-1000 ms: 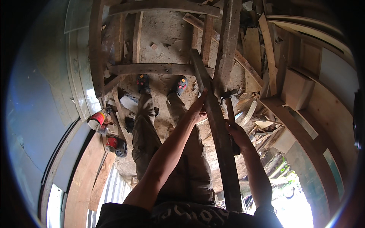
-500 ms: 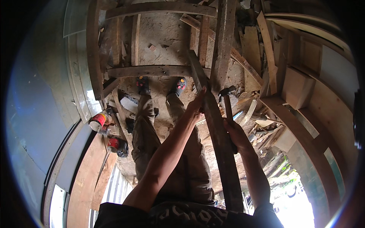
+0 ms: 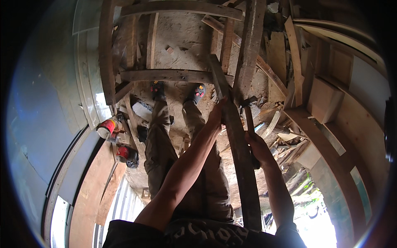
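Note:
A long, dark wooden beam [image 3: 238, 151] runs from close to my body away toward a wooden frame. My left hand [image 3: 216, 113] is closed around the beam's left side, past its middle. On the other side, my right hand [image 3: 258, 145] grips a hammer [image 3: 249, 118] by its handle, with the hammer's head pointing away from me. That hand is right beside the beam; whether it touches the wood I cannot tell. The beam's far end overlaps the near crossbar [image 3: 165, 75] of the frame, just beyond my feet.
A thick post [image 3: 249, 49] forms the frame's right side. Wood offcuts [image 3: 285, 138] litter the ground at right, near stacked wooden panels [image 3: 324, 97]. Red cans [image 3: 107, 127] stand at left beside large leaning sheets [image 3: 45, 107]. Both my feet are on the dirt floor [image 3: 178, 45].
The surroundings have shifted slightly rightward in the view. Both hands keep their grips, and the hammer's head appears slightly turned and a little nearer to me.

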`<action>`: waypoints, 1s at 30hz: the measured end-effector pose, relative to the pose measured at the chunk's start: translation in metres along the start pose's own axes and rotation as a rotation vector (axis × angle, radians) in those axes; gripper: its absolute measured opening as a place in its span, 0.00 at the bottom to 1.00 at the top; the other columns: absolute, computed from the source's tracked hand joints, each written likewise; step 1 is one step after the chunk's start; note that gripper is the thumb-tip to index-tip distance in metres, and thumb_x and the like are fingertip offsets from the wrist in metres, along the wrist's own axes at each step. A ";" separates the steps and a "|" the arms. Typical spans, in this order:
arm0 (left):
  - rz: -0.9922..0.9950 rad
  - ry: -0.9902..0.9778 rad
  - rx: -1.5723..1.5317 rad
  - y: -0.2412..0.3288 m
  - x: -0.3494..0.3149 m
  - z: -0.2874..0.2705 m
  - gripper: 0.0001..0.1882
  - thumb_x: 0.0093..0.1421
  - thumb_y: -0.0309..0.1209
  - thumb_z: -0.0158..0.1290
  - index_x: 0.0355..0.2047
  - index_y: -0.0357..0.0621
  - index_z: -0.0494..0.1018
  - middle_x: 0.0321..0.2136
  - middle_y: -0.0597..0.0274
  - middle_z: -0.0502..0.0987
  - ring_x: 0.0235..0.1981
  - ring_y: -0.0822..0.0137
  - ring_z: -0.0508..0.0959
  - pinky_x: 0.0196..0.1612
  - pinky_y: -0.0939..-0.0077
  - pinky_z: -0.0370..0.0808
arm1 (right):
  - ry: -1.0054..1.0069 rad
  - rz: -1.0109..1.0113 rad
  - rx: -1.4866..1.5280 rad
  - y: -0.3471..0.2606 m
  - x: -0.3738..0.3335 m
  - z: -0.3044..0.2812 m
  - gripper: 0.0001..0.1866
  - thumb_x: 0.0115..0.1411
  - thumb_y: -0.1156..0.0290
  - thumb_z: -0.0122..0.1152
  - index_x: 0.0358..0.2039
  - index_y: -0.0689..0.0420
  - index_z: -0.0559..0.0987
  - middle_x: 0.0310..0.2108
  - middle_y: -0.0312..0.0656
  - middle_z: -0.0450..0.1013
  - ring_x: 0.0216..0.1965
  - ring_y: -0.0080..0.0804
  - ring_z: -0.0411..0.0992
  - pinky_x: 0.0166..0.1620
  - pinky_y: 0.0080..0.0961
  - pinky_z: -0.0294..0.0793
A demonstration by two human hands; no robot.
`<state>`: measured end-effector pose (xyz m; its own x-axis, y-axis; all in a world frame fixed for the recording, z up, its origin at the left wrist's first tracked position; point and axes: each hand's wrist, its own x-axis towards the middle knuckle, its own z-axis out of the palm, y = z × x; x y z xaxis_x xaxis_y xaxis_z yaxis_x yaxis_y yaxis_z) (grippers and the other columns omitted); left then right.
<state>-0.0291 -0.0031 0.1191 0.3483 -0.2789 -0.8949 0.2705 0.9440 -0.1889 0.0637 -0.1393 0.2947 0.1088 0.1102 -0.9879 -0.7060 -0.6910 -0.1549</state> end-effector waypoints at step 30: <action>-0.230 0.066 0.046 0.040 -0.037 0.026 0.25 0.58 0.58 0.59 0.19 0.55 0.68 0.11 0.74 0.66 0.06 0.79 0.58 0.11 0.84 0.51 | 0.007 0.045 0.083 0.003 0.000 -0.003 0.22 0.71 0.59 0.51 0.61 0.54 0.71 0.42 0.33 0.76 0.41 0.18 0.74 0.43 0.21 0.76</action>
<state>-0.0079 0.0400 0.1550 0.2139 -0.4717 -0.8554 0.3767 0.8478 -0.3733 0.0636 -0.1436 0.2938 0.0804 0.0750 -0.9939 -0.7658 -0.6336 -0.1098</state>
